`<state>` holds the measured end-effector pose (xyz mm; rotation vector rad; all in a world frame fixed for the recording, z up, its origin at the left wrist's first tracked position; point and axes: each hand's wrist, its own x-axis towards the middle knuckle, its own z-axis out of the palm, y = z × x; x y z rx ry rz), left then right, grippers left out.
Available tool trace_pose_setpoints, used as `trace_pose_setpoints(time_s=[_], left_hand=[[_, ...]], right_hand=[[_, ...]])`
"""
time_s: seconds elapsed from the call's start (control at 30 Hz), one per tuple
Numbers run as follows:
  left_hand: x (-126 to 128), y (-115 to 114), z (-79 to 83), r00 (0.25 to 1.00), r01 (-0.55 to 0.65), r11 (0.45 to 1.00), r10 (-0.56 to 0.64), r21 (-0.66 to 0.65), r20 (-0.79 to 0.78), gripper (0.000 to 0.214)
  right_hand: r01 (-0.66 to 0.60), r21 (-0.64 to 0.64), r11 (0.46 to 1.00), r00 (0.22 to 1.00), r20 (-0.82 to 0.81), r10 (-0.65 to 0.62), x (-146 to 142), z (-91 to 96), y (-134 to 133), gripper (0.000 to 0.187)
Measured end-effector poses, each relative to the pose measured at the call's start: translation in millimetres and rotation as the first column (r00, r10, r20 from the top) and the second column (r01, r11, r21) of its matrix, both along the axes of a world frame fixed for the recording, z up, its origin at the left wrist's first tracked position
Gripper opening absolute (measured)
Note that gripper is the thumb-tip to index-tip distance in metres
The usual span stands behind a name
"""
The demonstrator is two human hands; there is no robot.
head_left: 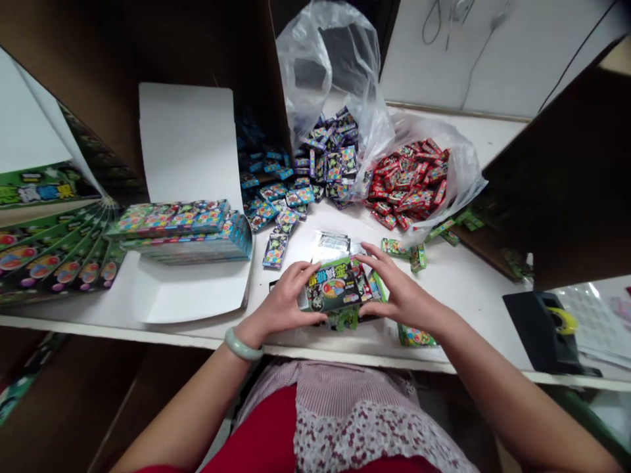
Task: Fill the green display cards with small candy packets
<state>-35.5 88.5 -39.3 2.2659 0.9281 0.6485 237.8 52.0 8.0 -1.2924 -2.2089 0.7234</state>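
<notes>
Low over the white table, a flat green and black printed packet [334,287] lies between my two hands. My left hand [288,299] grips its left edge, thumb on the near side and fingers along the far side. At the right edge, my right hand [401,289] has its fingers and thumb closed around the packet, beside a small red and black piece. More green printed pieces show partly beneath the packet; my hands hide much of them. Small green candy boxes [394,247] lie just beyond my right hand, and another green box [417,336] sits near the table edge.
On the left, an open white carton [197,299] holds stacked printed boxes [172,220], beside fanned black packets [54,253]. Blue boxes [273,192], purple boxes [335,161] and a plastic bag of red boxes [407,177] lie behind. A black tape dispenser [535,335] stands right.
</notes>
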Motion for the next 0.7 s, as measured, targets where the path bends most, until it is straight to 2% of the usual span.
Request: trace_pose_setpoints(time_s=[0.07,0.1,0.17,0.23,0.3,0.4,0.5,0.57,0.63,0.7], left_hand=[[-1,-1,-1.6,0.999,-0.045,0.999,0.045,0.007,-0.003,0.095],[-2,-1,-2.8,0.999,-0.053,0.999,0.053,0.008,-0.006,0.096],[-3,1,-5.9,0.999,-0.045,0.999,0.045,0.005,-0.013,0.099],[-6,4,-8.9,0.998,-0.054,0.999,0.054,0.003,-0.017,0.101],[-10,7,-10.7,0.994,-0.106,0.994,0.105,-0.007,-0.015,0.099],[-20,11,-11.6,0.982,-0.191,0.981,0.191,-0.03,-0.004,0.095],[-28,11,-12.9,0.976,-0.217,0.975,0.217,-0.04,0.007,0.098],[-32,10,-15.1,0.974,-0.228,0.973,0.228,-0.046,0.002,0.1],[-35,10,-18.0,0.969,-0.248,0.967,0.248,-0.048,-0.012,0.101],[-38,10,-20.7,0.964,-0.265,0.963,0.264,-0.046,-0.027,0.101]], right_hand=[[0.118,0.036,0.992,0.992,-0.051,-0.116,-6,-9.9,-3,0.046],[0.133,0.034,0.991,0.989,-0.068,-0.13,-8,-14.5,-4,0.035],[0.073,-0.016,0.997,0.993,-0.087,-0.074,-13,-21.4,1,0.028],[0.034,-0.075,0.997,0.991,-0.125,-0.043,-15,-24.0,18,0.03],[0.122,-0.131,0.984,0.975,-0.168,-0.143,-16,-22.7,50,0.029],[0.3,-0.196,0.933,0.929,-0.163,-0.333,-24,-19.4,123,0.028],[0.399,-0.16,0.903,0.9,-0.119,-0.418,-40,-18.4,202,0.031],[0.485,-0.118,0.867,0.866,-0.072,-0.494,-50,-18.3,242,0.033],[0.551,-0.093,0.829,0.832,-0.014,-0.555,-57,-19.7,268,0.034],[0.574,-0.095,0.814,0.819,0.029,-0.574,-60,-23.8,276,0.038]])
